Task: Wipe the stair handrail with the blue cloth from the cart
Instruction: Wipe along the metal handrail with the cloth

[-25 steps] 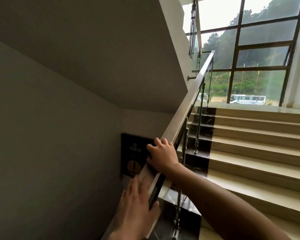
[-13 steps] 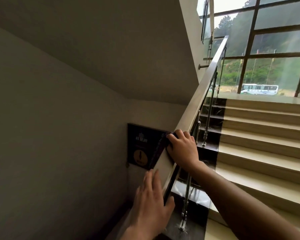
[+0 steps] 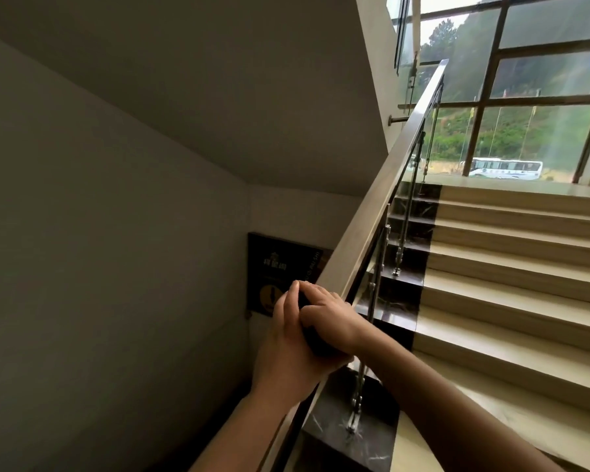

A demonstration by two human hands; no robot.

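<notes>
Slid back down the handrail since half a second ago, right hand now meeting left hand low on the rail. Both grips curled together around a dark wad, likely the blue cloth, colour not readable in shadow. Probably regathering cloth between strokes. Long upper rail toward window likely still to wipe.

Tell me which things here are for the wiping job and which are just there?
For the job:
handrail
dark cloth, mostly hidden between the hands
left hand
right hand

Just there:
dark sign on the wall
stairs
window
white bus outside
</notes>
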